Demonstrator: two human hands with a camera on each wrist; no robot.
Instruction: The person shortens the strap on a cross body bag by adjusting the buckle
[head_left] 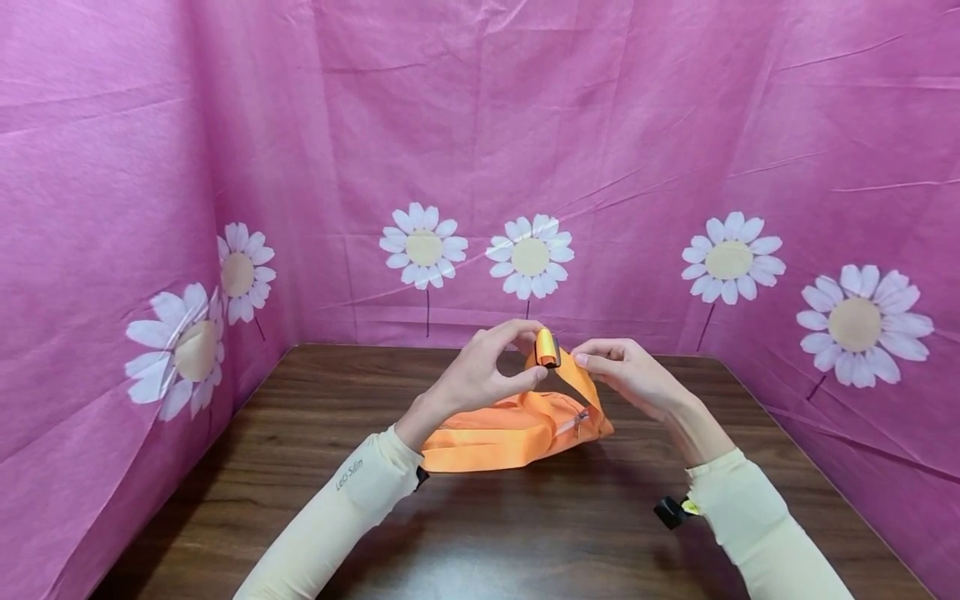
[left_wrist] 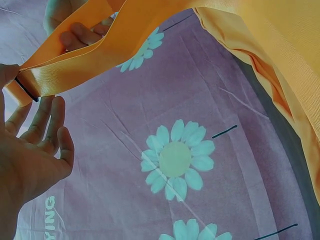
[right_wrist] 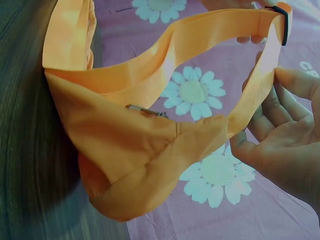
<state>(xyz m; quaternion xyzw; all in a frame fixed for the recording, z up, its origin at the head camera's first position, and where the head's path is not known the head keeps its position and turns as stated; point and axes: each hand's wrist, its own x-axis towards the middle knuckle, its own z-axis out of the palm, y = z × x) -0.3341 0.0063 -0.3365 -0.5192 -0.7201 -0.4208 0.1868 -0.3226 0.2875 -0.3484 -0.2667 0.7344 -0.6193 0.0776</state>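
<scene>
L hand point(head_left: 491, 371): holds slider point(right_wrist: 285, 26)
R hand point(head_left: 636, 375): pinches strap point(head_left: 579, 383)
Bag point(right_wrist: 135, 165): mid, twd tabletop's point(head_left: 585, 525) far edge
Risk: strap may twist, jam slider if R hand pulls skew

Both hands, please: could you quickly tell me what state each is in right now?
Left hand: closed, holding the orange strap at the black buckle.
Right hand: closed, pinching the strap beside the buckle.
</scene>
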